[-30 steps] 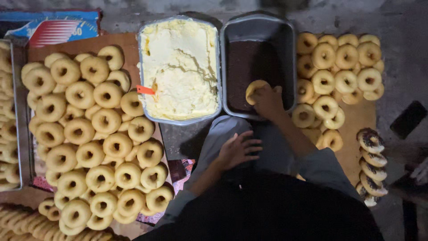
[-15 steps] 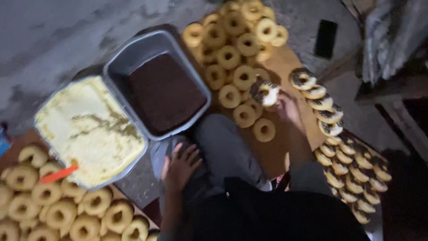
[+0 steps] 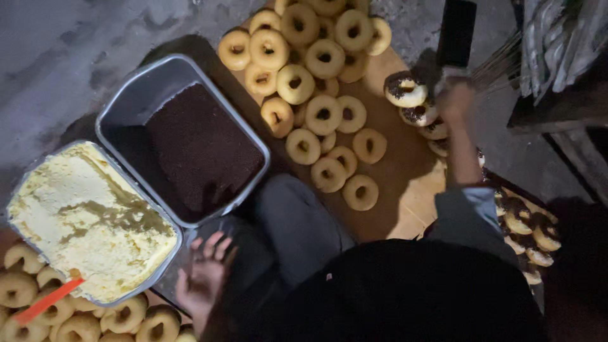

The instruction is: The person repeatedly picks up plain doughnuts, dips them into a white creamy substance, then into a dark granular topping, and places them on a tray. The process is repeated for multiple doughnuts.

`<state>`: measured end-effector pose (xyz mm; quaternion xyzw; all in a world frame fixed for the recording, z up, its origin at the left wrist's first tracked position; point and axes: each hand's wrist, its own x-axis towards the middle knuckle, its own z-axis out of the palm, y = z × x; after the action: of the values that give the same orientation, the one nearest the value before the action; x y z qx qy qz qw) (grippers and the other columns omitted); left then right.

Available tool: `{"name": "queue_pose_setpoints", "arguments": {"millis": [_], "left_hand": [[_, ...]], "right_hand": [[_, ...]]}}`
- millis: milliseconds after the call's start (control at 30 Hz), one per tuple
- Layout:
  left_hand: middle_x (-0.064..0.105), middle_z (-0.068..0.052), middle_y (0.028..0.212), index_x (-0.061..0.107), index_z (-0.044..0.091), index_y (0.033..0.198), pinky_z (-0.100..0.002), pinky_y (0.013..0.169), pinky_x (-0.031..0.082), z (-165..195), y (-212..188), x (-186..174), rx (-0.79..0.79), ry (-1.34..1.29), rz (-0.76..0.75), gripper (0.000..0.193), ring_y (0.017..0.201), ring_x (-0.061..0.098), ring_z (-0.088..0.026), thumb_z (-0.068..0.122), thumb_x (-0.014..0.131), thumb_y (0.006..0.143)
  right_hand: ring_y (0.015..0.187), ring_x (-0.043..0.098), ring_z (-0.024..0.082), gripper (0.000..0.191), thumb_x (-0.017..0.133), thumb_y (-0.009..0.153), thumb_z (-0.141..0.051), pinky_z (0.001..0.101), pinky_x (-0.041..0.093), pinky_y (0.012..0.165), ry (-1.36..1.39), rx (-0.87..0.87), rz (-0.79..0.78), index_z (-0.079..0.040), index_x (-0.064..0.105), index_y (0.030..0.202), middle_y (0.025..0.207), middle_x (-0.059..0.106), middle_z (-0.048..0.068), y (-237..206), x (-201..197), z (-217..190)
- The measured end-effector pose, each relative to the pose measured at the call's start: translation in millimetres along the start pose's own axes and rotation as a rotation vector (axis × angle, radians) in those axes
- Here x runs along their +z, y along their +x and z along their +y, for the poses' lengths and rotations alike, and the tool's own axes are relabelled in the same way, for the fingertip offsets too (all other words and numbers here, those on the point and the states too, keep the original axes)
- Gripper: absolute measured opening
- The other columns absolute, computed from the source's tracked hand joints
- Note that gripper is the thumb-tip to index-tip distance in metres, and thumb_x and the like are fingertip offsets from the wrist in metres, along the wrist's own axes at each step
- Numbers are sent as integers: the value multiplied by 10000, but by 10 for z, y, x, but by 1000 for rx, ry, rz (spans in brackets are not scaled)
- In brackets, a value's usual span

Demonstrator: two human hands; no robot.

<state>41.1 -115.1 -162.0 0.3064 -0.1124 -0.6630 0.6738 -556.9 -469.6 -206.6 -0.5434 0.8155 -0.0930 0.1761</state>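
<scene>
My right hand (image 3: 456, 100) is stretched out to the far right and blurred, at the top end of a row of chocolate-sprinkled doughnuts (image 3: 405, 88). It touches or hovers over the row, and its grip is unclear. Resting on my knee, my left hand (image 3: 204, 278) has its fingers spread and holds nothing. It lies just below a grey tray of dark chocolate sprinkles (image 3: 126, 95). A second grey tray of pale yellow cream (image 3: 82, 215) sits to the left, with an orange spatula (image 3: 44, 303) at its lower edge.
Plain ring doughnuts (image 3: 316, 114) cover a wooden board (image 3: 392, 183) at top centre. More plain doughnuts (image 3: 25, 291) lie at the lower left. Sprinkled doughnuts (image 3: 525, 221) continue down the right. A dark phone (image 3: 457, 31) lies at the top right beside a pale bundle (image 3: 557, 44).
My right hand lifted a doughnut out of the sprinkle tray and carried it right to the sprinkled row. My view swung right. The left hand stayed on my knee.
</scene>
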Motion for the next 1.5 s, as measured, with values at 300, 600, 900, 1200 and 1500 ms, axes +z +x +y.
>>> {"name": "queue_pose_setpoints", "arguments": {"millis": [300,600,900,1200,1500], "left_hand": [[514,-257,1495,553,47,1403,-627,1207,342,23,-145,-528,50,-194,8,542,1382,507,-405,481,581,1080],[545,-225,1451,566,46,1352,-593,1193,365,-28,-186,-621,65,-169,72,514,1345,528,-381,471,604,1066],[527,-241,1512,542,34,1406,-557,1183,368,-26,-234,-750,60,-224,61,548,1319,530,-362,428,645,1038],[513,-249,1498,509,13,1437,-602,1163,354,6,-125,-852,29,-322,2,571,1288,540,-385,422,628,1056],[531,-236,1453,511,38,1368,-595,1144,369,-83,-158,-767,79,-332,66,499,1263,563,-363,404,629,1049]], "right_hand": [[1578,158,388,1123,687,795,-66,766,-112,1182,50,90,-315,-365,48,1669,1747,111,137,-304,264,315],[1549,197,524,1318,972,683,-551,697,78,1223,-33,-303,-75,-316,113,1656,1707,242,295,-16,546,463],[1482,0,594,1451,933,597,-620,767,4,1167,-135,-232,-299,-260,8,1656,1649,149,303,149,431,-109],[1418,483,352,752,719,1053,-489,541,439,1178,329,-407,98,-107,389,1610,1549,496,181,1037,970,-1491],[1345,524,352,661,721,1060,-478,526,459,1132,106,-152,3,-99,448,1528,1467,542,182,1295,784,-1576]]}}
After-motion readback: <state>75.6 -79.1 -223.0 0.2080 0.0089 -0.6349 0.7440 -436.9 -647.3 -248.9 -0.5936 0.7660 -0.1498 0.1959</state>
